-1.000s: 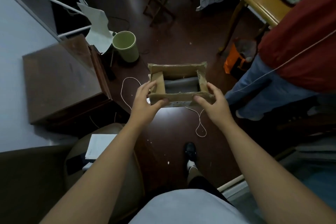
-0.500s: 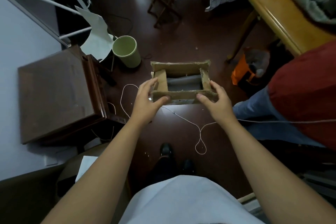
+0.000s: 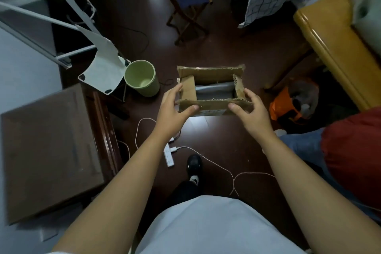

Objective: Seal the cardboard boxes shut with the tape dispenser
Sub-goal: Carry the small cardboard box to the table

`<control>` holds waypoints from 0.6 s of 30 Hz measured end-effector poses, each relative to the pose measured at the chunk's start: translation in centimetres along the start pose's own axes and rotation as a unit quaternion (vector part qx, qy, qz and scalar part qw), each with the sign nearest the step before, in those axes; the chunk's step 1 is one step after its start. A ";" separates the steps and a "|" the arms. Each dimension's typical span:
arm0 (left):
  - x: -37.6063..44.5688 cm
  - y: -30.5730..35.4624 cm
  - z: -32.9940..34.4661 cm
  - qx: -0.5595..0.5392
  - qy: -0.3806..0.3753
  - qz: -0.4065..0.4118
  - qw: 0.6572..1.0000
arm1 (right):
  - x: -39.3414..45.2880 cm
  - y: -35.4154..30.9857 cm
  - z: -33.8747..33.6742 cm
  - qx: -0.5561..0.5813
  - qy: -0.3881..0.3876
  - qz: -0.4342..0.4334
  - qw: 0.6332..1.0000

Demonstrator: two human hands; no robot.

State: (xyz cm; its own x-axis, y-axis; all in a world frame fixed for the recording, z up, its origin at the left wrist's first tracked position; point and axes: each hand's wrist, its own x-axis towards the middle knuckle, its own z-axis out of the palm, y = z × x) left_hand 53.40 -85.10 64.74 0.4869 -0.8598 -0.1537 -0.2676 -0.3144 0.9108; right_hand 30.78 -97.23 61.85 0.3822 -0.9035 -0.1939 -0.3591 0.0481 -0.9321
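Note:
I hold a small cardboard box (image 3: 208, 73) out in front of me above the dark floor, its top flaps open and a grey lining visible inside. My left hand (image 3: 174, 110) grips the box's near left corner, thumb on the near flap. My right hand (image 3: 250, 110) grips the near right corner the same way. No tape dispenser is in view.
A green bin (image 3: 142, 80) and a white stand (image 3: 99, 68) sit left of the box. A dark wooden cabinet (image 3: 47, 150) is at my left. A power strip (image 3: 169, 155) and white cords lie on the floor. Another person (image 3: 350, 154) in red sits at right beside an orange bag (image 3: 288, 105).
My view has swung up and forward, showing more of the far room. Both hands keep the same hold on the box, which stays level in front of me.

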 end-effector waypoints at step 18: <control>29.8 6.0 -3.8 0.035 0.018 0.072 0.997 | 29.7 -8.2 2.0 -0.016 0.008 -0.032 0.999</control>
State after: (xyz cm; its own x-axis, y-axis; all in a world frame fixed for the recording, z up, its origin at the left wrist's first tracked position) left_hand 69.48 -111.05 67.08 0.4682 -0.8836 -0.0092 -0.3930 -0.2175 0.8934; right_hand 46.78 -123.63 63.08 0.3924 -0.9106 -0.1294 -0.3612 -0.0231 -0.9322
